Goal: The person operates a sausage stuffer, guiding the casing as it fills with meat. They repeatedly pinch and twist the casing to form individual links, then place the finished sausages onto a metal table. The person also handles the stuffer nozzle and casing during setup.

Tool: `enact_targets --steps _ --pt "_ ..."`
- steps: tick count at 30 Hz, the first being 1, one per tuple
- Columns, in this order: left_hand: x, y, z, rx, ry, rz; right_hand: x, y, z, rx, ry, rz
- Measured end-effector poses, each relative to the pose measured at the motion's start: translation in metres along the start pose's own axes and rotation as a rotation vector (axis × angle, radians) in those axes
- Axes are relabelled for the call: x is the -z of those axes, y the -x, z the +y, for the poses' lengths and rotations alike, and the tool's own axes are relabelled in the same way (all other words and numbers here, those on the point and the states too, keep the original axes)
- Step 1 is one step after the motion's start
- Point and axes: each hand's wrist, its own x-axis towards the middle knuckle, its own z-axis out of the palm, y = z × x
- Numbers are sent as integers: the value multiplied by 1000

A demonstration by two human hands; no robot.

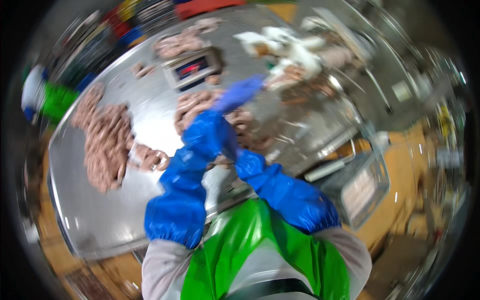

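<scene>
The whole view is smeared by motion. My left hand [240, 93], in a purple glove below a blue sleeve cover, reaches up and right over the metal table [145, 210]. Its fingers look stretched out, and nothing shows in them. Beneath and beside it lie raw sausage links [192, 107]. My right hand [228, 141], also purple-gloved, is mostly hidden behind my left forearm, near more links; its fingers do not show. Just past my left fingertips are blurred white shapes [300, 57] that I cannot make out.
A scale [192, 70] with a red display stands at the far middle, sausages behind it. A large sausage pile [106, 145] covers the table's left. A grey crate [382, 175] with pale contents is at right. A person in green [55, 100] is far left.
</scene>
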Motion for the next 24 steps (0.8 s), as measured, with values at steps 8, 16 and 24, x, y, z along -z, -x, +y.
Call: enact_targets --steps 8,16,24 --pt "56 68 -18 258 -599 -266 68 -28 -77 -99 -424 -87" --pt "19 17 -6 -98 -578 230 18 -30 -12 -148 -490 -357" --pt "60 63 -24 241 -617 -160 70 -39 -71 46 -763 -133"
